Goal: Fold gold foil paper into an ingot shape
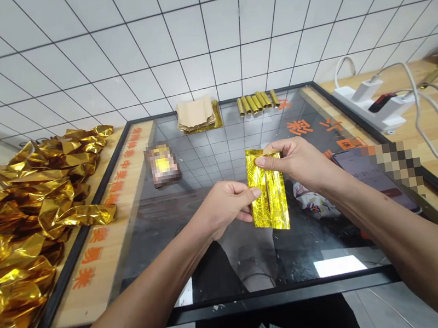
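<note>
A flat piece of shiny gold foil paper (278, 199), with its sides folded in toward a dark gap down the middle, is held above the glass tabletop. My left hand (229, 204) pinches its left edge between thumb and fingers. At the top of the foil, my right hand (296, 163) grips it with the thumb in front; the other fingers are mostly hidden behind. Farther back lie several small rolled gold tubes (257, 102) side by side. Left of them is a stack of brown-backed foil sheets (196, 115).
Crumpled, folded gold foil pieces (39, 214) pile up on the left. A blurred small package (162, 165) sits on the glass. At right are a phone (375, 181), a white crumpled wrapper (315, 201) and a power strip (376, 106) with cables. A black frame (277, 297) edges the glass.
</note>
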`<state>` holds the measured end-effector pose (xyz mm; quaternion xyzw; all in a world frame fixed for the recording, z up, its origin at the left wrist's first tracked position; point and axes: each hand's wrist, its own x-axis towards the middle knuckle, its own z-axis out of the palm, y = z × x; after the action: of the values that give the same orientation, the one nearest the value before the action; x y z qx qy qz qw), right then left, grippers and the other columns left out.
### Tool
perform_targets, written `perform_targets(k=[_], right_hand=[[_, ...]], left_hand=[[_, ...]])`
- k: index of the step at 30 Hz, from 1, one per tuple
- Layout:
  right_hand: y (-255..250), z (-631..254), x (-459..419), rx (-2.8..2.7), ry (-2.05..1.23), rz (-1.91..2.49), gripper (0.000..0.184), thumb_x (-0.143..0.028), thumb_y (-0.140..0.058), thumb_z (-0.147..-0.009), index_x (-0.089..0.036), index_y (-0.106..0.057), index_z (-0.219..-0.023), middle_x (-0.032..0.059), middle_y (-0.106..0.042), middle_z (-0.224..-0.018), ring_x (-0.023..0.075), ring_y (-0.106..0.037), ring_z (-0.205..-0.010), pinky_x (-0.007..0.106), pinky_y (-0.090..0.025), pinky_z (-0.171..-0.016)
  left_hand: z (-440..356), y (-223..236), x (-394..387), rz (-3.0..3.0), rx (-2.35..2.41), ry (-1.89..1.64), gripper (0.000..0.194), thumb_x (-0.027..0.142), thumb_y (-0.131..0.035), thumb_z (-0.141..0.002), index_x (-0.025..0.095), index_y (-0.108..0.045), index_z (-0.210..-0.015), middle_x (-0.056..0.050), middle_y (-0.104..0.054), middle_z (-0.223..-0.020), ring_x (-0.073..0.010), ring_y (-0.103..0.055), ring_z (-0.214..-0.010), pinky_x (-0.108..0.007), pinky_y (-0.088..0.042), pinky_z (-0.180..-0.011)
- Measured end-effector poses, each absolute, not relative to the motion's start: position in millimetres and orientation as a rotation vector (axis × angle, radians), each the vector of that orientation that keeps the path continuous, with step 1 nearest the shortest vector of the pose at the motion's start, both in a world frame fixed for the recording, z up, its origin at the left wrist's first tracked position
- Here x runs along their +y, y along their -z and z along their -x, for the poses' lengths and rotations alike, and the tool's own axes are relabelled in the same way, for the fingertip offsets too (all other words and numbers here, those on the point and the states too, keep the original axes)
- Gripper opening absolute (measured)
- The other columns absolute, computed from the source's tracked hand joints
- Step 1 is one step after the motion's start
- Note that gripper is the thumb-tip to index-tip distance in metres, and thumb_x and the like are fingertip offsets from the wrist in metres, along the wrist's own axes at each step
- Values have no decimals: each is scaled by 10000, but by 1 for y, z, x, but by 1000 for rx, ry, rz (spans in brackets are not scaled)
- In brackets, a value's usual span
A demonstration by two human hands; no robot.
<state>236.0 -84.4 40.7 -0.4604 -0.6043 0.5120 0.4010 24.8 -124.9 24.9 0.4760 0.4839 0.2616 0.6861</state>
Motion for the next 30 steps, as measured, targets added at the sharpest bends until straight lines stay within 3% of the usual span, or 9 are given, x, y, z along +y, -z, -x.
perform_targets(k=[12,18,30], right_hand=[[-42,-241,-81,-1449,-1326,1156,450,-588,-978,-665,-200,-762,-738,19,-715,-731,161,-593,-644,317,-444,-610],[-42,-245,-78,-1421,-1337,1171,431,-584,-979,-676,-213,-780,-768,31,-745,-761,184,-640,-672,338,-496,-644],[-43,-248,-74,-1318,-1346,1172,442,-564,-1015,-614,-217,-755,-702,22,-717,-716,172,-620,-641,329,-489,-611]], left_hand=[[-27,-30,-126,-1033,1126,-552,364,432,-944,-783,153,-722,-711,-29,-762,-717,-109,-708,-610,-203,-567,-590],[-29,-31,-127,-1078,1144,-523,361,401,-819,-937,149,-709,-703,-29,-739,-679,-101,-696,-580,-197,-569,-565],[-29,-32,-126,-1076,1150,-508,253,232,-702,-1019,141,-712,-784,-36,-761,-718,-117,-763,-632,-178,-577,-573]])
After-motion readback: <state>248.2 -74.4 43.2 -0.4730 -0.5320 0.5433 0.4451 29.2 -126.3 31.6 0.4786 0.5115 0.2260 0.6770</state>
